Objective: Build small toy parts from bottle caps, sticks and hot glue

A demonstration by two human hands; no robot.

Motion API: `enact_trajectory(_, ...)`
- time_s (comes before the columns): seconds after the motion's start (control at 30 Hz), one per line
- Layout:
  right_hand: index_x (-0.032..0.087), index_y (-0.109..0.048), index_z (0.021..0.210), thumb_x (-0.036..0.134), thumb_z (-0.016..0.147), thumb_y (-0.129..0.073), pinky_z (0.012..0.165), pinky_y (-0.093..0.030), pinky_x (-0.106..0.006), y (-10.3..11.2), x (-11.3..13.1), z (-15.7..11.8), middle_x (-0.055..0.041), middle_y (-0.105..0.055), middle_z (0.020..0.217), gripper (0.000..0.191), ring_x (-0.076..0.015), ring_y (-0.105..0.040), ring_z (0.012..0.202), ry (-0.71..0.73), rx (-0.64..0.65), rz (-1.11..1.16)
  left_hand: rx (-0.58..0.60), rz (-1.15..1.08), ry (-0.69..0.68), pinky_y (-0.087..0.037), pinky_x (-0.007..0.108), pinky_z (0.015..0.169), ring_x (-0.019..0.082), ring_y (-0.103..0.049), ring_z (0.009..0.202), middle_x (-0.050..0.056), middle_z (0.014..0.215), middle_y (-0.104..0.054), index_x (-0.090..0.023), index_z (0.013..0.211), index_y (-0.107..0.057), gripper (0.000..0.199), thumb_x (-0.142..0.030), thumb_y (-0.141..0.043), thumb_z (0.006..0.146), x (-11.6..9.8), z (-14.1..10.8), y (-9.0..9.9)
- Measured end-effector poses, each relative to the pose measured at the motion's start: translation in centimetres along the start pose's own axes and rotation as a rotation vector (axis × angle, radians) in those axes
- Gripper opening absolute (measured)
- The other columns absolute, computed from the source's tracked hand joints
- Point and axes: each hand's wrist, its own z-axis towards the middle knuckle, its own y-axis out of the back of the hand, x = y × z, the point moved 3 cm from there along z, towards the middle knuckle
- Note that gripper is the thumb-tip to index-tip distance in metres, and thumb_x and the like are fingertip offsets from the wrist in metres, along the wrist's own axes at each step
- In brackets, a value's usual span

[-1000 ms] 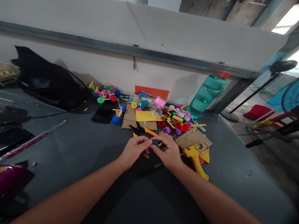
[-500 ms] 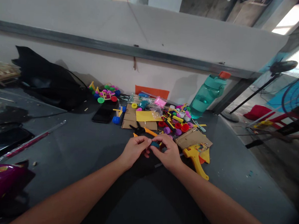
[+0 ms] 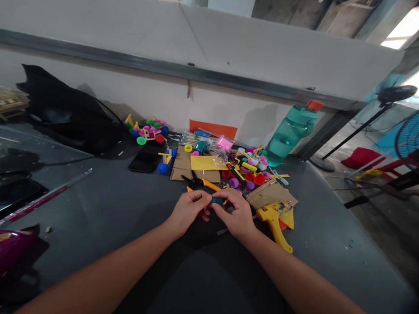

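Table (image 3: 332,231), dark and wide, carries work that looks partly done, with a water bottle (image 3: 289,133) standing at its back right. Toward the back left, a heap of wheeled toys (image 3: 150,134) appears to be already put together. Near the front of the clutter 2 hands meet, neither of them free: the left hand (image 3: 189,211) is pinched between thumb and fingers, and the right hand (image 3: 237,214) grips with thumb and forefinger. A yellow glue gun (image 3: 275,227) lies just right of the right hand; orange-handled pliers (image 3: 211,184) rest just beyond both. Another, smaller toy (image 3: 163,167) with blue wheels also looks built, but the loose caps (image 3: 259,179) seem unused, so plenty is probably left. Smallest is the blue piece (image 3: 217,201), between the 2 hands and held by both; fingers cover part of it, so whether it is joined to anything cannot be told.
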Motion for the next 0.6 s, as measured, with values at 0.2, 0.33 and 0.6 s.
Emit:
enact_trajectory(0.2, 0.022, -0.064, 0.089, 0.019, 0.074, -0.059, 0.053, -0.046, -0.025, 0.04, 0.06, 0.01, -0.0048, -0.061, 0.084, 0.015, -0.0161, -0.056, 0.075, 0.013, -0.006, -0.012, -0.012, 0.011, 0.003, -0.046, 0.021, 0.047, 0.008, -0.048, 0.050, -0.002, 0.054, -0.051, -0.012, 0.068, -0.059, 0.025, -0.037, -0.064, 0.071, -0.05, -0.03, -0.01)
enact_trajectory(0.33, 0.022, -0.063, 0.088, 0.018, 0.074, -0.057, 0.054, -0.047, -0.025, 0.00, -0.02, -0.03, -0.0044, -0.061, 0.084, 0.016, -0.0163, -0.057, 0.076, 0.023, -0.009, -0.015, -0.007, 0.016, 0.006, -0.046, 0.020, 0.046, 0.008, -0.048, 0.051, -0.002, 0.055, -0.052, -0.013, 0.069, -0.060, 0.024, -0.036, -0.066, 0.070, -0.04, 0.00, -0.05)
enact_trajectory(0.6, 0.023, -0.063, 0.090, 0.020, 0.075, -0.059, 0.055, -0.047, -0.025, -0.05, -0.13, -0.07, -0.0042, -0.061, 0.085, 0.016, -0.0162, -0.057, 0.076, 0.008, -0.004, -0.019, -0.010, 0.013, 0.011, -0.045, 0.020, 0.047, 0.008, -0.048, 0.051, -0.003, 0.054, -0.052, -0.013, 0.070, -0.060, 0.024, -0.036, -0.066, 0.069, -0.12, -0.04, -0.10)
